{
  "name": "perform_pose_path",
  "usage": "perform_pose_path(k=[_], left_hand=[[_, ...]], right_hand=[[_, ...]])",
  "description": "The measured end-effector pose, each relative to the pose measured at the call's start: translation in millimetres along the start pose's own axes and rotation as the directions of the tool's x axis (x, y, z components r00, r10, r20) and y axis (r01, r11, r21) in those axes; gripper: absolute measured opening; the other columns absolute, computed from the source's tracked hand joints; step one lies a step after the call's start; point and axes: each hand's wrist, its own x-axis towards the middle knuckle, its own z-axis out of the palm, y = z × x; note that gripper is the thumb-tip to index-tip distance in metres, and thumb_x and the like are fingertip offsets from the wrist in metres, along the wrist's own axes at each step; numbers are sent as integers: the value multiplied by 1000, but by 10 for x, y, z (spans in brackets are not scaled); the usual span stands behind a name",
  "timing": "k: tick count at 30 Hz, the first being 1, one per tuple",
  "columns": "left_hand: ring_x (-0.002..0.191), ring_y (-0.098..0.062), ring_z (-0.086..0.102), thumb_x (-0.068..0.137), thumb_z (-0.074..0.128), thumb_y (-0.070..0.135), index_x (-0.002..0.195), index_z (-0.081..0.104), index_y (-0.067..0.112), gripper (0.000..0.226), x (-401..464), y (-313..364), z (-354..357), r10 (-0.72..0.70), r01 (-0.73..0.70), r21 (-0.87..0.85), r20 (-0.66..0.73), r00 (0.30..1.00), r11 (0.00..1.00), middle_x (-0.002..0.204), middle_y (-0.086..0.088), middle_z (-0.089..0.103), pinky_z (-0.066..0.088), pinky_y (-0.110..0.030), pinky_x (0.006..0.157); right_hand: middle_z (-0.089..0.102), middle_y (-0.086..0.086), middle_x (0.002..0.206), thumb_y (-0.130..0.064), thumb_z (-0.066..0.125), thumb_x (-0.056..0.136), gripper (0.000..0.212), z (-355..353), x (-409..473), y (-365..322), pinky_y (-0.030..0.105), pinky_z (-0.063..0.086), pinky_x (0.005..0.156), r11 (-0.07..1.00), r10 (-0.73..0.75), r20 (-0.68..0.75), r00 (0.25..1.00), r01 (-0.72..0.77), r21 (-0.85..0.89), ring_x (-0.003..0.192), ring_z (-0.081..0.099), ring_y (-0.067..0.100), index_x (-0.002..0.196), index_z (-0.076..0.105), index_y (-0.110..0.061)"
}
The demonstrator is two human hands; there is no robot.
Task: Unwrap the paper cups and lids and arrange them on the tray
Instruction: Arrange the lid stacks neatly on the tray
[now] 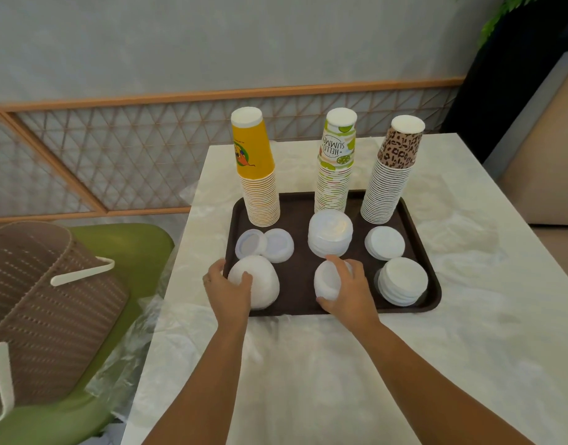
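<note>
Lid stacks (256, 281) on tray (295, 277), hands (228, 284) gripping two

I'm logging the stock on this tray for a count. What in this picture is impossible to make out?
- Lids under the left hand: the hand covers part of the near-left lid stack in the head view.
- Near-middle lid stack: mostly behind the right hand.
- Exact cup numbers: rims of the yellow cup stack are too fine.
- Basket: cut by the left edge.

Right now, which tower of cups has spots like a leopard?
The leopard cup stack at the tray's back right corner. It is brown with dark spots; the others are the yellow cup stack and the lime cup stack.
</note>
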Motion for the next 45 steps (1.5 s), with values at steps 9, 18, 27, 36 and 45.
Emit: perform_pose_path(k=[9, 18, 27, 36, 45], left_hand=[[120, -19, 48, 94, 55, 26, 135, 42, 14, 45, -593, 342, 544, 147, -149, -25, 378, 914, 989, 136, -6, 48, 43, -31, 101], [128, -29, 43, 94, 53, 34, 146, 21, 14, 64, -650, 384, 725, -203, 175, 106, 569, 797, 979, 145, -10, 38, 39, -36, 102], [110, -27, 54, 70, 78, 38, 134, 43, 12, 78, -603, 354, 832, -261, 312, 16, 590, 764, 950, 135, -11, 45, 50, -42, 96], [110, -24, 49, 80, 73, 18, 135, 43, 9, 63, -538, 297, 853, -239, 352, -98, 565, 790, 931, 131, -9, 50, 47, -39, 96], [118, -28, 48, 82, 72, 18, 137, 42, 10, 63, -527, 299, 852, -254, 412, -149, 589, 767, 899, 133, -10, 50, 47, -40, 98]], right_hand=[[29, 6, 151, -33, 31, 102, 48, -170, 17, -40, 34, 29, 110, 989, 78, 161, 984, -97, 110, 136, 33, 23, 148, 19, -33], [36, 12, 145, -22, 37, 101, 48, -234, -18, -17, 33, 35, 105, 971, 165, 198, 966, -194, 142, 129, 41, 26, 147, 25, -19], [45, 8, 142, -26, 38, 101, 44, -303, -34, 57, 30, 36, 104, 971, 109, 151, 982, -138, 193, 127, 45, 22, 144, 34, -16], [25, 13, 149, -48, 81, 66, 101, -796, 31, 387, 46, 33, 107, 960, 167, -229, 959, -212, -185, 135, 28, 33, 146, 25, -21], [35, 6, 134, -21, 82, 68, 85, -730, -25, 635, 40, 43, 92, 975, 193, -79, 978, -200, -93, 121, 38, 29, 139, 35, -29]])
